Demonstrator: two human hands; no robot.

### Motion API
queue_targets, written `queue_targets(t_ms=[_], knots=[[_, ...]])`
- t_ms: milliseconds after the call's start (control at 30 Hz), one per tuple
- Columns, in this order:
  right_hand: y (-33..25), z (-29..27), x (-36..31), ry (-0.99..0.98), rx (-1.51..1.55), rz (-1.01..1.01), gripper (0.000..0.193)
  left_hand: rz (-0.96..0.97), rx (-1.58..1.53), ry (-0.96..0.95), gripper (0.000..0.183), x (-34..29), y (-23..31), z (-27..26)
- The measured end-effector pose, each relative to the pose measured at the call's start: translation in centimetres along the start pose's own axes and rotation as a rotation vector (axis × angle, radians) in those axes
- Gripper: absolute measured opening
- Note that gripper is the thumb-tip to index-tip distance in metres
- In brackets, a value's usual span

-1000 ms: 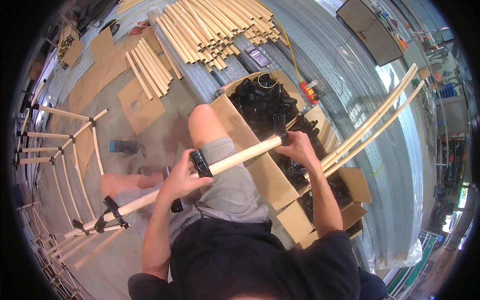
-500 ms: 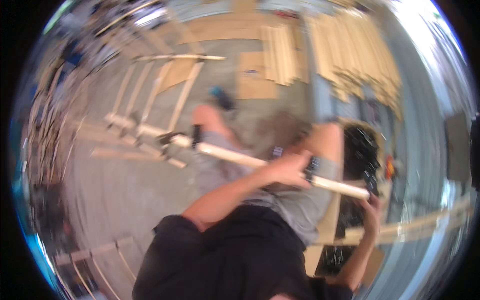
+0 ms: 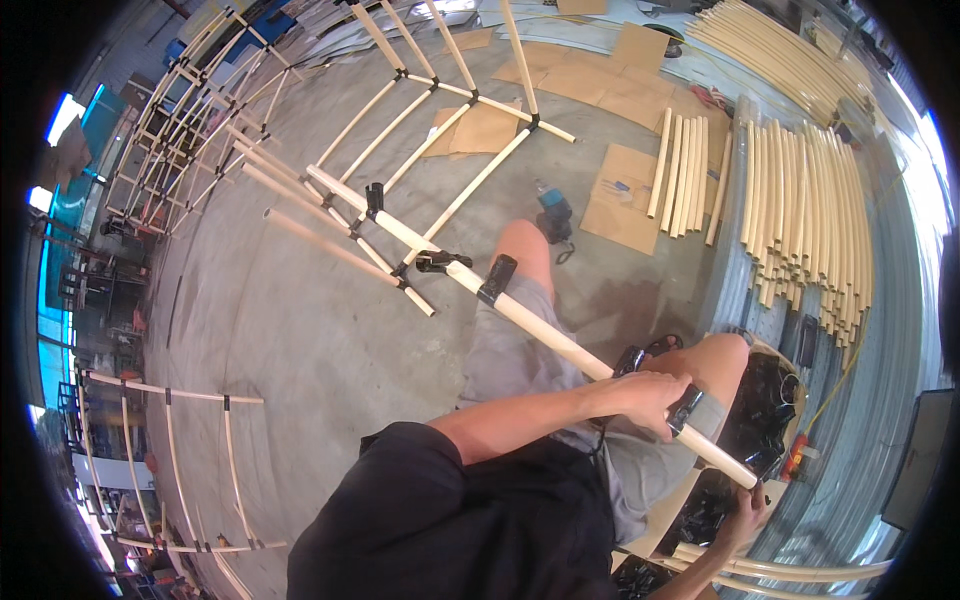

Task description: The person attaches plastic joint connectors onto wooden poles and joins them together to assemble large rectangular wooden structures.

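Observation:
A long cream pipe (image 3: 548,333) slants across my lap, with several black pipe joints spaced along it. One such joint (image 3: 497,279) sits above my left knee. My left hand (image 3: 655,402) is closed round the pipe, its fingers beside another black joint (image 3: 686,408). At the pipe's lower right end, my right hand (image 3: 745,512) is closed on a black pipe joint (image 3: 768,466) against the pipe; its fingers are partly hidden. Beside my right leg, a box (image 3: 797,398) holds a heap of black joints (image 3: 757,405).
Jointed pipe frames stand ahead (image 3: 455,210), at far left (image 3: 200,130) and lower left (image 3: 170,465). Loose pipes (image 3: 805,215) are stacked at right, with more on cardboard (image 3: 612,215). A blue and black power tool (image 3: 553,210) rests on the concrete floor before my knees.
The whole view has shifted, so my hands and the pipe appear lower and further right. Both hands stay on the pipe and its end. The earlier picture is smeared by motion.

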State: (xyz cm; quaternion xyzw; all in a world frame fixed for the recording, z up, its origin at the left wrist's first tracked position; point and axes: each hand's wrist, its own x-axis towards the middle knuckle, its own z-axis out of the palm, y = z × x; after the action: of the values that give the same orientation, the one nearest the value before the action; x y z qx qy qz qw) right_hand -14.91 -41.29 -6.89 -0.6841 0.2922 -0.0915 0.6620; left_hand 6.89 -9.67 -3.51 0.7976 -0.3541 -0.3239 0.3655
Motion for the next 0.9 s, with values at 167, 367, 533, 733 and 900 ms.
queue_targets(t_ms=[167,367,533,733,900], knots=[[-3.4,-1.5,0.2,-0.010,-0.019,0.117,0.043,-0.085,-0.001,-0.062,0.082,1.7,2.1,-1.6],[-4.7,3.0,0.5,0.323,-0.783,-0.107,0.046,-0.057,0.013,0.040,0.088,0.5,0.3,-0.7],[-3.9,2.8,-1.1,0.448,-0.632,-0.185,0.044,-0.023,0.041,0.023,0.089,0.7,2.3,0.2],[-3.1,4.5,-2.3,0.556,-0.818,-0.324,0.043,-0.024,0.042,0.002,0.092,0.2,2.0,0.2],[-4.9,3.6,-2.5,0.386,-0.490,-0.125,0.042,0.034,0.008,0.013,0.088,0.3,2.0,0.0]])
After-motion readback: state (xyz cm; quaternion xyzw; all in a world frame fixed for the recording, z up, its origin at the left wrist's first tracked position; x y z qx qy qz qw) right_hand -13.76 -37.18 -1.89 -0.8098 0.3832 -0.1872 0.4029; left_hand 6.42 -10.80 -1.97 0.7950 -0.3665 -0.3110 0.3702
